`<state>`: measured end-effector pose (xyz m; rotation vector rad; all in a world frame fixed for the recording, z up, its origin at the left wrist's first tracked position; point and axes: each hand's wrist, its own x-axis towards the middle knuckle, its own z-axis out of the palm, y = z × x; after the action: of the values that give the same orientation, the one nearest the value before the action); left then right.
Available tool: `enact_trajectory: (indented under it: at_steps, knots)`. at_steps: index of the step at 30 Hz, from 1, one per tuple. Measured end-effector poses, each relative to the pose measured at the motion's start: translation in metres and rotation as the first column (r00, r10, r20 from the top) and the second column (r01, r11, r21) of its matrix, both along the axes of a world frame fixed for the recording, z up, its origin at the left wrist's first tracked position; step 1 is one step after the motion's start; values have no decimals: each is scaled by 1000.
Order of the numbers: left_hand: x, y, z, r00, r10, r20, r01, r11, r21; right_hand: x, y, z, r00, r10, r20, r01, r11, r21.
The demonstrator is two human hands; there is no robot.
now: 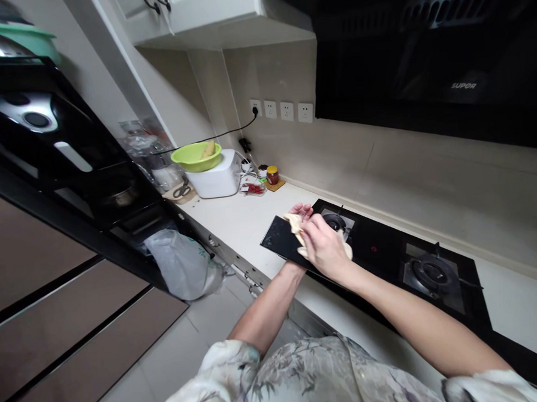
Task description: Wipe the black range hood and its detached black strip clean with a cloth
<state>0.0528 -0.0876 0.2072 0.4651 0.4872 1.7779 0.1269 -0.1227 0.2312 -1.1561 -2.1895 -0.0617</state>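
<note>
My left hand (pixel 302 209) is mostly hidden under a flat, dark, glossy panel (pixel 278 237). Its wrist passes below the panel's near edge and its fingertips curl up past the far edge, so it holds the panel from beneath. What kind of panel it is I cannot tell, as its right end blends into the black hob. My right hand (pixel 323 244) grips a crumpled cream cloth (pixel 293 222) and presses it on the panel's top. Part of the cloth hangs out on the right side of that hand.
The black gas hob (pixel 388 252) with two burners lies right of my hands, under a black range hood (pixel 423 67). Further left on the counter are a white box (pixel 214 178) bearing a green basin (pixel 194 158), a yellow-lidded jar (pixel 272 175) and scissors (pixel 181 191). A plastic bag (pixel 182 265) hangs left.
</note>
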Motion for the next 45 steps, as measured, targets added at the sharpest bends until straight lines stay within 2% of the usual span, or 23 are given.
enact_trajectory:
  at_steps: [2,5,9,11,13,19,23,26,30,34,41,45]
  knots:
    - [0,0,1,999,-14,34,14,1000,-2,42,-14,-6,997,2,-75,-3,1000,-12]
    - [1,2,1,997,-19,77,21,999,-29,93,-32,-27,981,-52,-186,45,998,-38]
    - [5,3,-3,996,-39,83,44,998,-50,125,-47,-53,957,-134,-258,124,991,-58]
    - [7,3,-4,994,-62,92,66,997,-47,125,-48,-55,953,-148,-263,139,989,-54]
    - [9,3,-1,993,-65,99,70,996,-50,116,-45,-48,958,-130,-257,117,991,-65]
    - [13,5,11,993,-67,95,67,998,4,60,-21,-2,968,-84,-236,46,986,-163]
    - [16,8,8,998,-28,60,28,1000,0,45,-6,19,974,-130,-186,71,953,-294]
    - [15,7,4,999,-18,46,17,1000,19,53,2,22,964,-141,-226,34,907,-420]
    - [11,4,3,996,-76,50,72,994,77,64,6,22,922,-210,-324,-21,812,-584]
    - [9,4,3,997,-74,29,69,989,133,65,3,29,904,-202,-375,-91,768,-634]
    - [8,13,-6,996,-80,-38,87,972,217,64,4,39,869,-247,-429,-193,630,-752]
    - [7,14,-7,996,-68,-55,77,977,198,59,5,41,854,-272,-444,-206,606,-768]
